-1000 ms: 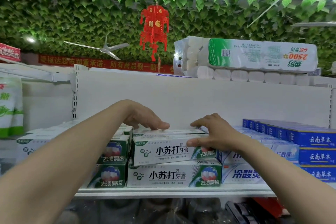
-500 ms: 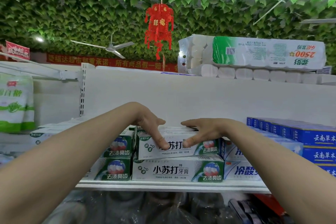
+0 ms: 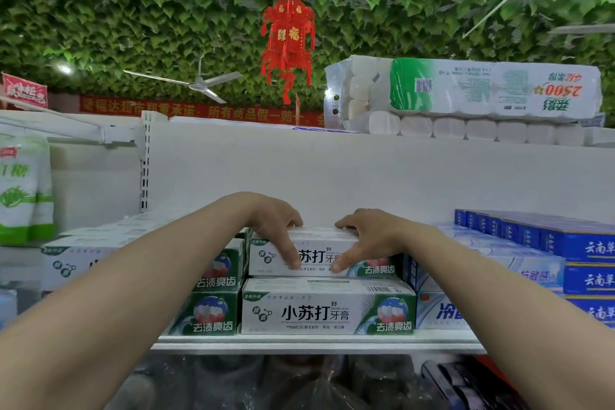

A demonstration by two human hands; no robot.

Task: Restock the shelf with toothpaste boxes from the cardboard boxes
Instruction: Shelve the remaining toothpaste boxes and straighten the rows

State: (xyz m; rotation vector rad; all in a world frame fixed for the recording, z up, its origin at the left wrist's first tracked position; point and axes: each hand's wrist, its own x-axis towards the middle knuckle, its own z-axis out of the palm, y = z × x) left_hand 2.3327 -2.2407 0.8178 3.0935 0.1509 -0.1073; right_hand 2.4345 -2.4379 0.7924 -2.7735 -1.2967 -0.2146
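Note:
A white and green toothpaste box [image 3: 317, 238] lies on top of an identical box [image 3: 327, 309] at the front of the white shelf [image 3: 316, 341]. My left hand [image 3: 276, 230] grips its left half, fingers over the top edge and thumb down the front face. My right hand [image 3: 364, 236] holds the right half the same way. More boxes of this kind are stacked to the left [image 3: 213, 309]. No cardboard box is in view.
Pale blue toothpaste boxes [image 3: 439, 309] and dark blue ones [image 3: 585, 250] fill the shelf to the right. A toilet paper pack [image 3: 466, 93] lies on the shelf top. White and green bags [image 3: 23, 190] hang at the left. Dark wrapped goods sit below the shelf.
Both hands have slid from the box's ends toward its middle, thumbs now down the front face. The top box sits further back, set behind the lower box's front.

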